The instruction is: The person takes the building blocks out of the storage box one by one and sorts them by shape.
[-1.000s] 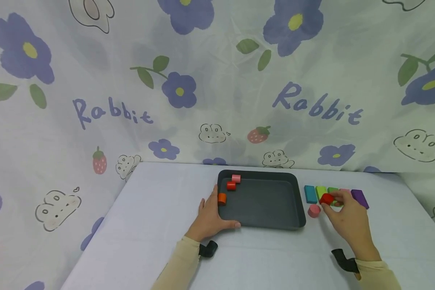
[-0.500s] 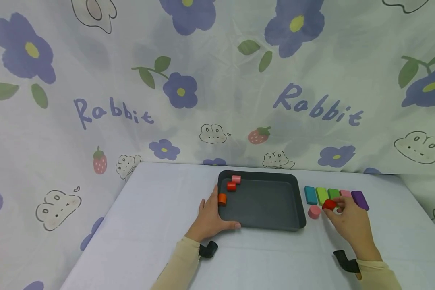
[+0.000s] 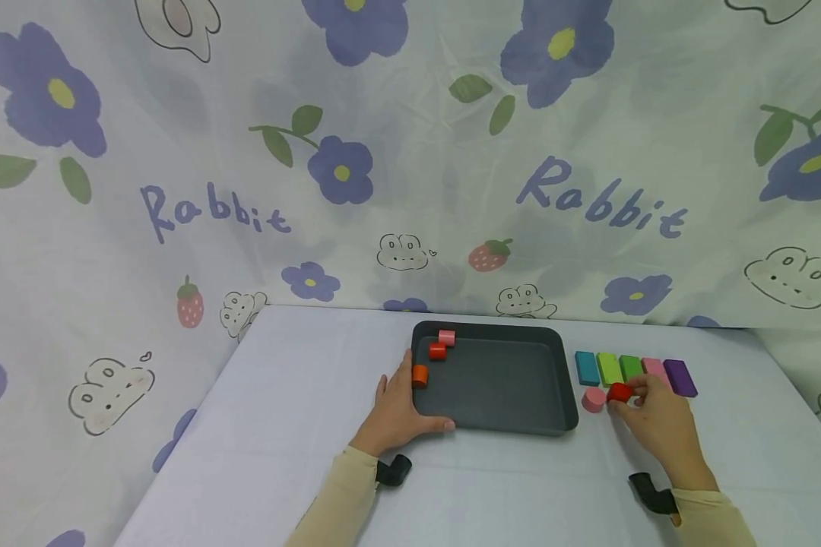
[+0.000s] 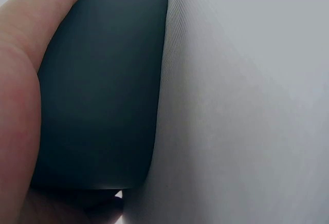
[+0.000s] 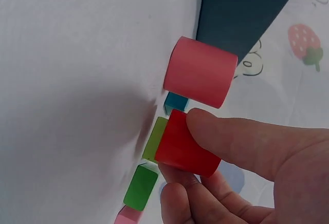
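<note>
In the head view my right hand pinches a red cylinder block between thumb and fingers, close over the table. Right beside it on the left, a pink cylinder block stands upright; the right wrist view shows the same pair, the pink cylinder larger. My left hand lies at the near left corner of the dark grey tray, fingers along its left side and thumb at its front edge. Inside the tray, along the left, lie an orange cylinder, a red cylinder and a pink cylinder.
Behind the right hand a row of flat rectangular blocks lies on the table: blue, yellow-green, green, pink and purple. A patterned curtain hangs behind the white table.
My right hand has brought the red cylinder nearer to me and lower, from in front of the green blocks to beside the pink cylinder. The left hand has stayed at the tray.
</note>
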Tool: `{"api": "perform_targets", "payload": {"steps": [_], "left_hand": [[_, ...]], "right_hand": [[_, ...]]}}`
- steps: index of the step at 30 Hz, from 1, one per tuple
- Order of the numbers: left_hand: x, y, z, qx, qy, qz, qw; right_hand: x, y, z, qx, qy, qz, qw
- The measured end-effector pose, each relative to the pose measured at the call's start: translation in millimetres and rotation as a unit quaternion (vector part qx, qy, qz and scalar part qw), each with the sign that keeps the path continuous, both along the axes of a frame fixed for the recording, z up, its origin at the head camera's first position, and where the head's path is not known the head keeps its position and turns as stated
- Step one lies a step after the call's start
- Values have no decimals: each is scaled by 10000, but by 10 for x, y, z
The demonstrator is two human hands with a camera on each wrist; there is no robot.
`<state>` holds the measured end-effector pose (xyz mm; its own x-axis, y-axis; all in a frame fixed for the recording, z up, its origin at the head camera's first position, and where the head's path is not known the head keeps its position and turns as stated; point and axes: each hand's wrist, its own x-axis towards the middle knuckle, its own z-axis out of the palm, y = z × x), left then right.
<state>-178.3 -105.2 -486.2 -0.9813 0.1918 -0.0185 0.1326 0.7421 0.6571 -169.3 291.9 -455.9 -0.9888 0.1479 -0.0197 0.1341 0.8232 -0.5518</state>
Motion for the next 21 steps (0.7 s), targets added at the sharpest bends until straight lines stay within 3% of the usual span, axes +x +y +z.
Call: {"api": "perform_targets", "payload": {"steps": [21], "left_hand": [[-2, -4, 20, 38, 6, -41, 10000]], "right_hand": [[-21, 23, -40, 45, -193, 28, 9998]]}}
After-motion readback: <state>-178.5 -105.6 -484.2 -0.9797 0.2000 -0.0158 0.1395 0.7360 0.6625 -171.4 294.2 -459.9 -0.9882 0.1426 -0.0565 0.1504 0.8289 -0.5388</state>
